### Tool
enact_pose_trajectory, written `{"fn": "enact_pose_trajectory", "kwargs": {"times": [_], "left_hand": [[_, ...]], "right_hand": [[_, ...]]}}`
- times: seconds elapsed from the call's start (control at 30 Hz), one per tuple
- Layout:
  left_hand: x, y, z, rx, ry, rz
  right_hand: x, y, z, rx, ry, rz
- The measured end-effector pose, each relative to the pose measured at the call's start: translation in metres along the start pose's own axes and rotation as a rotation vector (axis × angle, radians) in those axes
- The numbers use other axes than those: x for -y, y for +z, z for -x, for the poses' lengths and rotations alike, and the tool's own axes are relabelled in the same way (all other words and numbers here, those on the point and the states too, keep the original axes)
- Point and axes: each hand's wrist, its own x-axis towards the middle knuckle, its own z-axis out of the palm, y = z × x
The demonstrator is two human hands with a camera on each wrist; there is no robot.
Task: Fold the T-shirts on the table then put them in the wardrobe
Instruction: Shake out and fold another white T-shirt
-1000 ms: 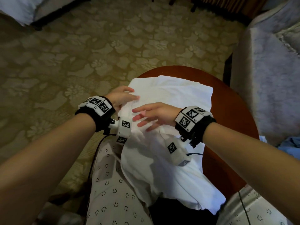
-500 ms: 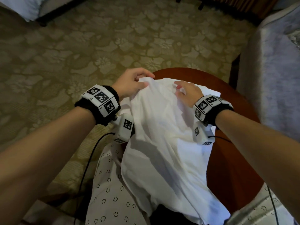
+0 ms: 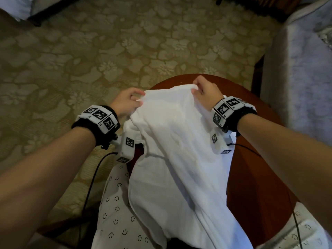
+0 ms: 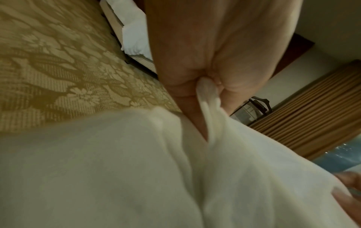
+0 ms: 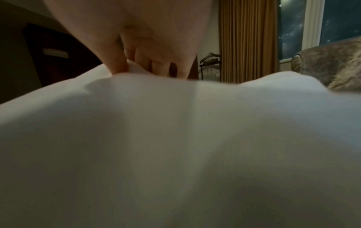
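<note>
A white T-shirt (image 3: 179, 159) lies over the round reddish-brown table (image 3: 255, 177) and hangs off its near edge toward my lap. My left hand (image 3: 129, 101) pinches the shirt's far left corner, raised above the table. My right hand (image 3: 204, 92) pinches the far right corner at about the same height. The far edge stretches between both hands. In the left wrist view, a fold of white cloth (image 4: 207, 95) is squeezed between thumb and fingers. In the right wrist view, fingers (image 5: 117, 64) clamp the cloth edge (image 5: 175, 123).
Patterned olive carpet (image 3: 107, 51) surrounds the table. A grey upholstered armchair (image 3: 301, 69) stands close on the right. Smiley-print trousers (image 3: 116, 221) cover my lap at the table's near side. A bed corner (image 3: 10, 8) shows far left. Curtains (image 5: 248, 38) and a window lie beyond.
Both hands left the middle of the shirt, took hold of its far edge, then spread apart and lifted it. The cloth is now stretched between them.
</note>
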Motion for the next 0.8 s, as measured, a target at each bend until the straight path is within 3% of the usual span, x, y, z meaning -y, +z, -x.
{"fn": "enact_pose_trajectory", "kwargs": {"times": [0.13, 0.3, 0.43, 0.5, 0.67, 0.8], "left_hand": [[-0.003, 0.006, 0.0, -0.033, -0.013, 0.028], [-0.004, 0.01, 0.005, -0.076, -0.069, 0.154], [-0.003, 0.002, 0.007, -0.081, -0.165, 0.241], [-0.003, -0.002, 0.011, -0.048, -0.225, 0.205], [-0.004, -0.008, 0.026, 0.185, -0.357, 0.081], [-0.016, -0.025, 0.026, 0.118, -0.326, 0.068]], "right_hand": [[0.013, 0.002, -0.013, -0.139, -0.019, 0.026], [0.011, 0.023, -0.024, 0.035, 0.119, 0.144], [0.011, 0.024, -0.027, 0.09, 0.173, 0.163], [0.012, 0.023, -0.028, 0.099, 0.176, 0.166], [0.014, 0.021, -0.026, 0.131, 0.196, 0.166], [0.018, 0.019, -0.022, 0.177, 0.193, 0.184]]}}
